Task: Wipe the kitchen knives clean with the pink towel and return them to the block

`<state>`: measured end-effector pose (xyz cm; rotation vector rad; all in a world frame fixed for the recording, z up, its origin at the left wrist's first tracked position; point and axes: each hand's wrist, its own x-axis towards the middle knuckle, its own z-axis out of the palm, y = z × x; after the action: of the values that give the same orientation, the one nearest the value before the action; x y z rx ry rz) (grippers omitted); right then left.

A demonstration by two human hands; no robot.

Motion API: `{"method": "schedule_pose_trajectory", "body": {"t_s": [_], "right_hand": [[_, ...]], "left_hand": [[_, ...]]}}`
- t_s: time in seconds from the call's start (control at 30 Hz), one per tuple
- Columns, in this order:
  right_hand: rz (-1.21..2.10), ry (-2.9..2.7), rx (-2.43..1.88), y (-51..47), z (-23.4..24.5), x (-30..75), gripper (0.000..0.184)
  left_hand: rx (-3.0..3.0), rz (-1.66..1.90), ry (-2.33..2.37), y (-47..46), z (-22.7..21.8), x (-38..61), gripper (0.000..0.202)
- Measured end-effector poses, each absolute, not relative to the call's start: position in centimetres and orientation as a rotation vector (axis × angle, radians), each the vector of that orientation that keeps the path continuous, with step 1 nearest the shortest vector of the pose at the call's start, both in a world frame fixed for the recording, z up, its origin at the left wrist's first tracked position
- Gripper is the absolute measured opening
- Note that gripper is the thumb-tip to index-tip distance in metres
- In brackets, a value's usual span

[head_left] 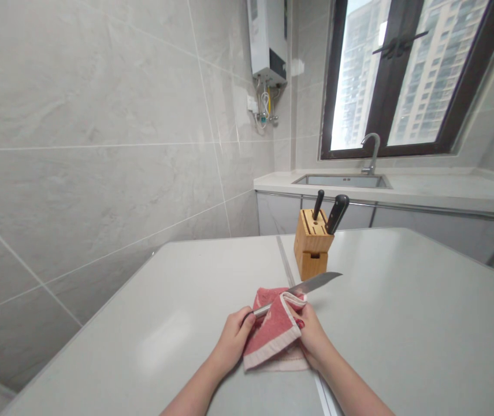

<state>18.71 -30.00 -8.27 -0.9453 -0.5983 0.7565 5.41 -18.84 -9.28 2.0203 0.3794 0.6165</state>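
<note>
The left hand (231, 341) shut around the handle, the safest hold, of a stiff, sharp steel knife (316, 283), the right hand (312, 335) pinching a soft red towel (273, 329) on its blade.

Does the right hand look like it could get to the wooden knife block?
Probably yes. The right hand is pinching a red towel around a knife blade, so it would have to let go first. Past that blade, nothing stands before the wooden knife block, just ahead.

Head-worn camera, single view; faces forward and down over a pale counter (411, 312); left hand (231, 341) and right hand (311, 338) close by, lower centre; tiled wall (77, 75) upper left; window (407, 75) farther off, upper right.
</note>
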Motion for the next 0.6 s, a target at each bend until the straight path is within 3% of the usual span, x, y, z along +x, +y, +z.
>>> {"method": "schedule_pose_trajectory", "body": {"t_s": [0.6], "right_hand": [[0.767, -0.599, -0.972, -30.17, -7.43, 18.4, 0.035]], "left_hand": [[1.919, 0.658, 0.472, -18.63, -9.71, 5.4, 0.038]]}}
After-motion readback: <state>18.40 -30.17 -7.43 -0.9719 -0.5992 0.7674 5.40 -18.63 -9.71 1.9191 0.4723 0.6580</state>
